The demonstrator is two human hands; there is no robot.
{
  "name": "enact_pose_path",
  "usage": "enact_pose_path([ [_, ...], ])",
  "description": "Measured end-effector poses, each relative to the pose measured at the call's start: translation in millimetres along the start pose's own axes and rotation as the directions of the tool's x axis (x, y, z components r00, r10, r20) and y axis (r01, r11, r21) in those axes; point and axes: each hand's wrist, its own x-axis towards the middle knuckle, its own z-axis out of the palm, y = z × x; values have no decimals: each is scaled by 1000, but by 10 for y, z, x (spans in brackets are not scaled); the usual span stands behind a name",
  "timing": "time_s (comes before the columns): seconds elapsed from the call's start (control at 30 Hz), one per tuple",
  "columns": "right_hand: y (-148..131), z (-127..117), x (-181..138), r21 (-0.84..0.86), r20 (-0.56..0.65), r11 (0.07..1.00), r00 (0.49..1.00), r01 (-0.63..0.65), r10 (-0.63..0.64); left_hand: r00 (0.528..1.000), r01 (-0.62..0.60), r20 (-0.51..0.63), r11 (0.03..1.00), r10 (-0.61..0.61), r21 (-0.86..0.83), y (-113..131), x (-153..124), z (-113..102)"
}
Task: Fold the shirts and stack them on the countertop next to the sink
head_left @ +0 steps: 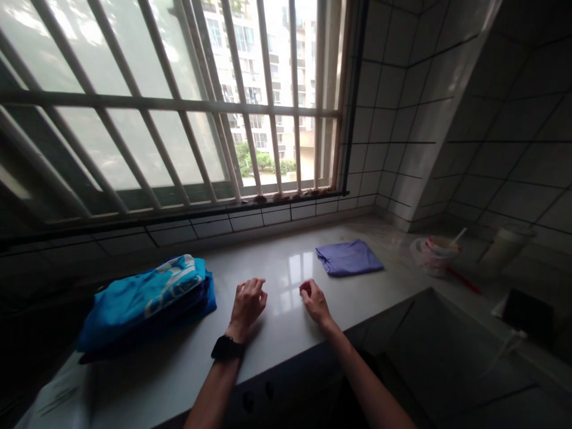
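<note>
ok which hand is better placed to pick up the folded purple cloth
Right, probably: the right hand sits nearer the folded purple cloth, while the left hand is beside the bright blue folded fabric.

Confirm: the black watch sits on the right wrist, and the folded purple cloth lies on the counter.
Wrong wrist: the head view shows the black watch on the left wrist, not the right. The folded purple cloth on the counter stands as stated.
</note>
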Motion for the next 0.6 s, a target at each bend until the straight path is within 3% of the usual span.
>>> enact_pose_path([
  [0.17,34,40,1,25,24,999,999,-33,33,998,-39,50,998,41,-42,-84,-61,37],
  [0.3,-24,-174,278,68,102,990,988,-122,115,998,-3,56,998,6,-66,-105,-60,26],
  [0.47,-43,-704,841,-172,-72,981,995,-84,73,999,24,31,992,-20,-123,-121,-62,50],
  [0.6,68,-872,964,-500,-129,852,987,-152,100,999,43,19,986,-40,-159,-122,-68,32],
])
